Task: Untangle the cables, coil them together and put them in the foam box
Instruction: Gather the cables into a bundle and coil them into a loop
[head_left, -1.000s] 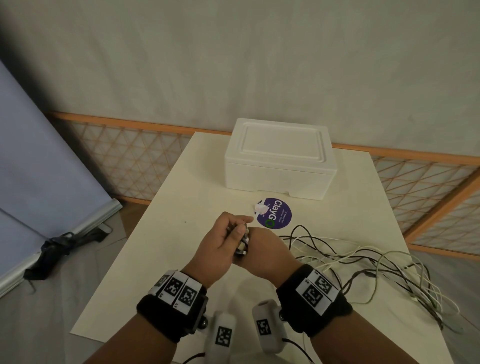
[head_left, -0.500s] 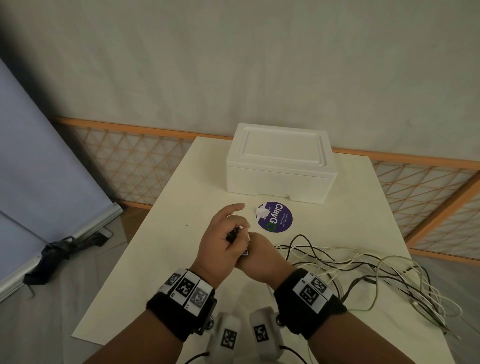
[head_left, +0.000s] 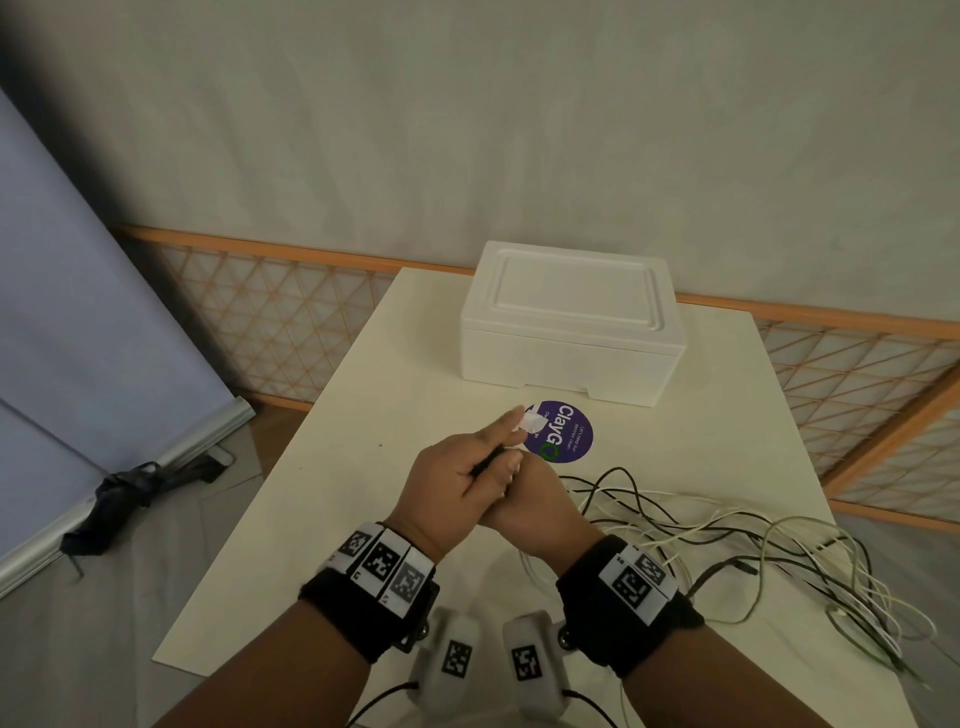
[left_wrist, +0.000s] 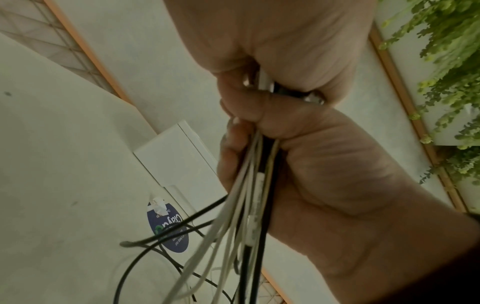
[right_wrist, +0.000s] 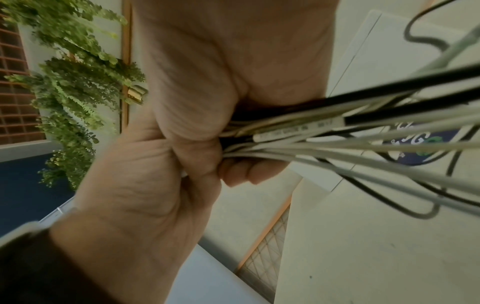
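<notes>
I hold the cables' (head_left: 727, 540) gathered ends in both fists, left hand (head_left: 457, 483) and right hand (head_left: 535, 512) clenched together; the rest trails across the table (head_left: 363, 467). Coiling comes next; the foam box (head_left: 566, 327) is lidded.

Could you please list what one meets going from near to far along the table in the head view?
Hands gripping the cable ends: left hand, right hand → purple round sticker → closed white foam box → wooden lattice rail behind the table.
</notes>
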